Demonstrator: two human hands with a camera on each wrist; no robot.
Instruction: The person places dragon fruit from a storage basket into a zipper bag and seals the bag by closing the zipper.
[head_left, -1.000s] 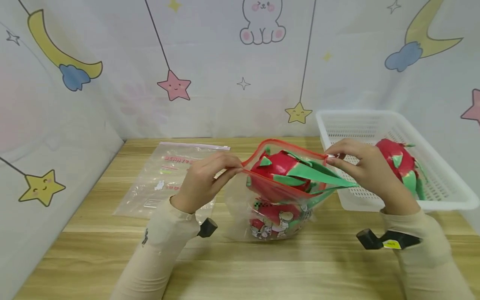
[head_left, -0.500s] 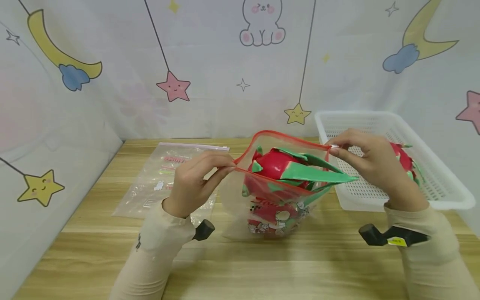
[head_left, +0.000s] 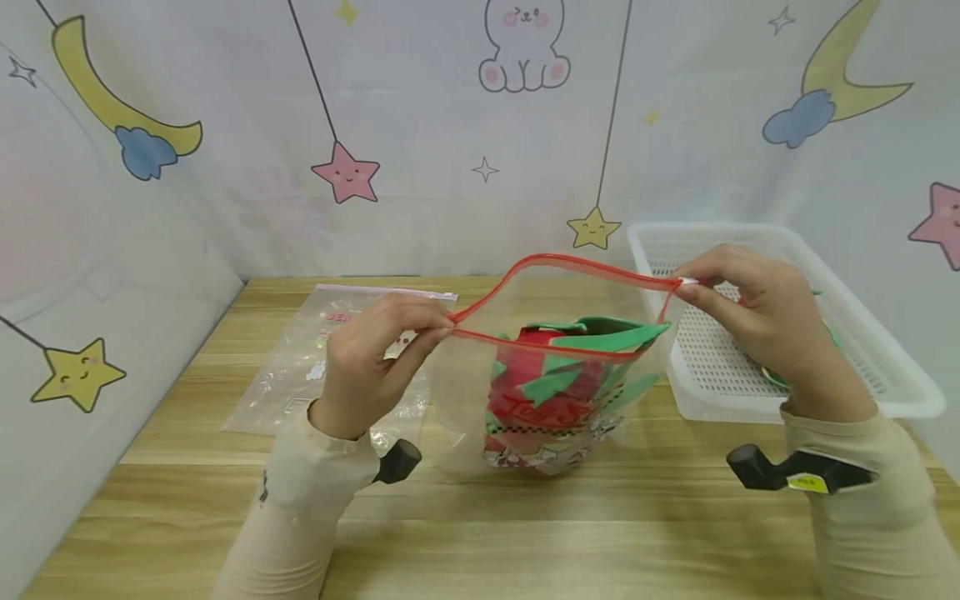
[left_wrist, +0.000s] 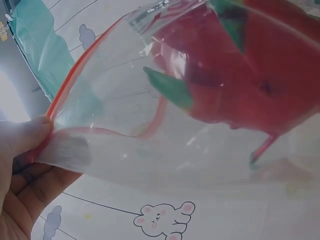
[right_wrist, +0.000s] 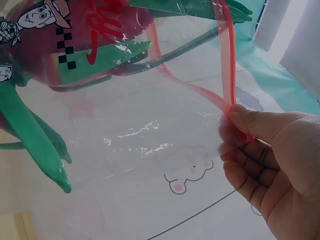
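A clear zip bag [head_left: 547,367] with a red zip strip stands on the wooden table, its mouth held wide. Inside sits a red toy dragon fruit [head_left: 555,383] with green leaves; it also shows through the plastic in the left wrist view as the dragon fruit [left_wrist: 250,80] and in the right wrist view as the dragon fruit [right_wrist: 75,35]. My left hand [head_left: 375,358] pinches the bag's left top corner [left_wrist: 45,135]. My right hand [head_left: 757,317] pinches the right top corner [right_wrist: 232,112] over the basket's near left part.
A white plastic basket [head_left: 892,367] stands at the right, mostly hidden behind my right hand. A second flat zip bag [head_left: 315,350] lies on the table behind my left hand. Cloth walls with stars and moons close in the table on three sides.
Both hands have lifted the bag's rim and pulled it wider. The dragon fruit has dropped from the mouth down into the bag, its leaves now below the red strip.
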